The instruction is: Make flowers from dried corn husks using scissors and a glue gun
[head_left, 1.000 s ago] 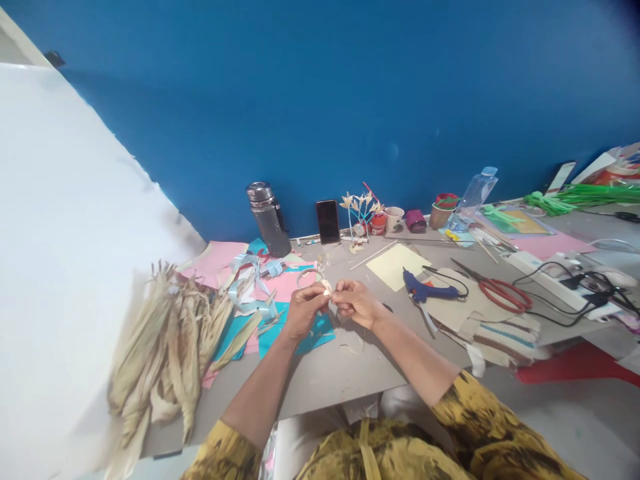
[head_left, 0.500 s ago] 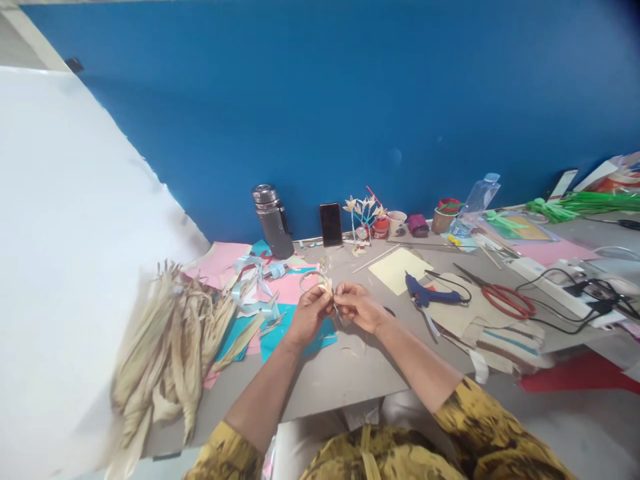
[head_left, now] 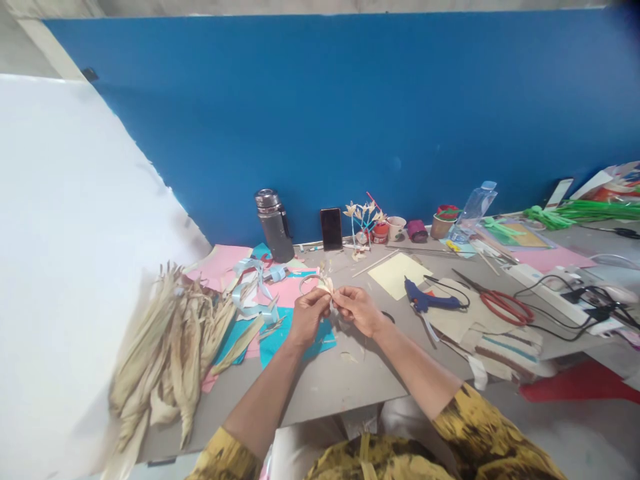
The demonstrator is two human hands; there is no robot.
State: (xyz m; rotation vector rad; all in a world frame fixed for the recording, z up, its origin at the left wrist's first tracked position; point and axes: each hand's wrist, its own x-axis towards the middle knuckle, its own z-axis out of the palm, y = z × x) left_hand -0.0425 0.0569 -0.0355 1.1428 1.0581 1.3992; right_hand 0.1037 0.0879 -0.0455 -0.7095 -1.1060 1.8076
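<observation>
Tilted the view upward, bringing in a long strip of grey wall (head_left: pixel 310 12) (glimpsed only at the left before) above the blue board (head_left: pixel 350 113).

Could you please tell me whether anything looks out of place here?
Mildly untidy: the dry husks at left overhang the front edge of the table, and loose pale scraps litter its top. Nothing looks clearly broken.

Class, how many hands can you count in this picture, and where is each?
2. The left hand pinches a small pale piece; the right hand is just beside it, at the same piece. No others show.
</observation>
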